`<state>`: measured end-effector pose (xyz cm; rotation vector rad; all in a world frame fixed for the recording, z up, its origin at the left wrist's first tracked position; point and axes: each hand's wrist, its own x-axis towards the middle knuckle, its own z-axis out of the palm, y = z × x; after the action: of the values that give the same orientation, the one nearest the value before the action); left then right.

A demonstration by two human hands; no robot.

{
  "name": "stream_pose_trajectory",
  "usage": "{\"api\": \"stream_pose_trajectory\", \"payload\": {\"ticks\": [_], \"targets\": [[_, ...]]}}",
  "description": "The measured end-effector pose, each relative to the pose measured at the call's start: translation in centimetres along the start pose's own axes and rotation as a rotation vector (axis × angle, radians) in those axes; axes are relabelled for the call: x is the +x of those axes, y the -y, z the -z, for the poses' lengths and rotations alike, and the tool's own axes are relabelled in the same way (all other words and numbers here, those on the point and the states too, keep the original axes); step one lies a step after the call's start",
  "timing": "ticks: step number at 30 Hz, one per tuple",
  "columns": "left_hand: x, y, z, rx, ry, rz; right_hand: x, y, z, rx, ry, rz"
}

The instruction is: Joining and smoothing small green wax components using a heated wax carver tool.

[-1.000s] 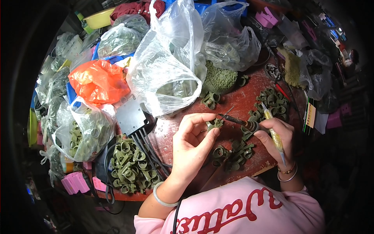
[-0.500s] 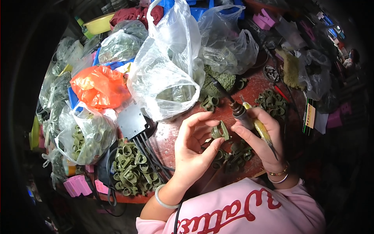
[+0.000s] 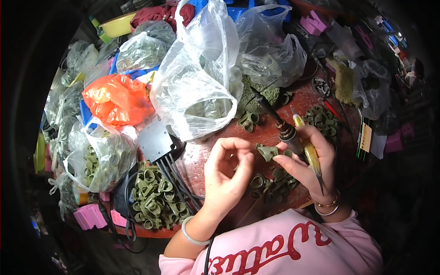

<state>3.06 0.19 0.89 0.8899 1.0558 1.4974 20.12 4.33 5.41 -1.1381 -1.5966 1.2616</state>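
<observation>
My right hand [image 3: 311, 160] grips a dark pen-shaped tool [image 3: 288, 133] with a ribbed collar, its black end pointing up and left. A slim yellow tool [image 3: 311, 158] with pointed ends lies across the same hand. At that thumb's tip is an olive-green curved plastic piece [image 3: 267, 152], seemingly held by the fingers. Just left of it, my left hand [image 3: 227, 174] is closed, thumb against forefinger; whatever is between them, if anything, I cannot make out. Below the hands lie loose green plastic pieces [image 3: 275, 183].
A large pile of green pieces [image 3: 158, 197] sits left, beside a grey metal box [image 3: 156, 140] with black cables. Behind stand clear plastic bags [image 3: 197, 91] and an orange bag [image 3: 117, 101]. Another green pile [image 3: 321, 119] and a dark green cloth [image 3: 263, 96] lie on the red table [image 3: 197, 160].
The green piece has passed from my left fingers to my right fingertips. My left hand has drawn back slightly left and its thumb and forefinger have closed together.
</observation>
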Motion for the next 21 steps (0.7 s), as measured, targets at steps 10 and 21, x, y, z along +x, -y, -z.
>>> {"api": "stream_pose_trajectory", "payload": {"ticks": [10,21], "targets": [[-0.2,-0.8,0.3,-0.167,0.176,0.315,-0.3,-1.6,0.4,-0.189,-0.011,0.299],[-0.1,0.5,0.3,-0.132,0.17,0.118,-0.7,-1.3,0.4,-0.067,0.023,0.195]]}}
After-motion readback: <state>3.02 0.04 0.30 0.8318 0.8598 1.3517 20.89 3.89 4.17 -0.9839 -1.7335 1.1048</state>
